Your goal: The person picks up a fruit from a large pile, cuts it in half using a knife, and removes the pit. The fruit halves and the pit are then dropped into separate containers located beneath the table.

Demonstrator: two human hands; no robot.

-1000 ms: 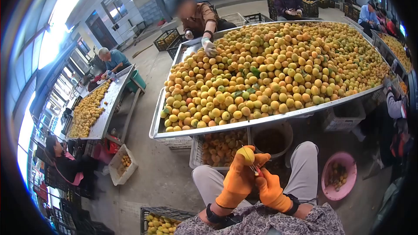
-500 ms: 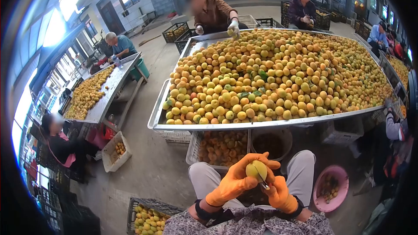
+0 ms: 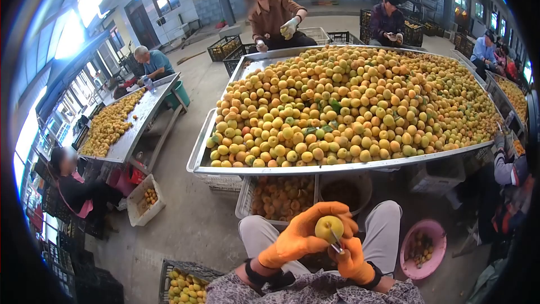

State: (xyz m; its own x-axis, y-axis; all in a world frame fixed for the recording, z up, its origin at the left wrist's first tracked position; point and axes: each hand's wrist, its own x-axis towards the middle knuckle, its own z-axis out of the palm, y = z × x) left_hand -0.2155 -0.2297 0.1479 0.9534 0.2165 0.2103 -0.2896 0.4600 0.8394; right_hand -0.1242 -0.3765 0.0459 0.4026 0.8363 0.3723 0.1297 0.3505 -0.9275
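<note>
In an orange glove, my left hand (image 3: 297,235) is closed around a yellow apricot (image 3: 326,228), held above my lap with its rounded face towards me. My right hand (image 3: 354,260), gloved the same way, grips a small knife (image 3: 338,246) close to its blade. The blade meets the lower right side of the apricot, and my right fingers cover most of the handle. Just beyond my hands, under the table, sits a white crate (image 3: 240,209) of opened apricots, with a round tub (image 3: 368,191) beside it.
A metal-rimmed table (image 3: 337,168) heaped with apricots (image 3: 349,112) spans the front. To my right stands a pink basin (image 3: 409,271) with fruit pieces; at lower left, a black crate (image 3: 164,281) of apricots. A person (image 3: 275,19) in brown sits across the table, with others around.
The apricot has turned in my left hand, and the knife has swung to its lower right side. Across the table, the person in brown has raised a gloved hand off the pile.
</note>
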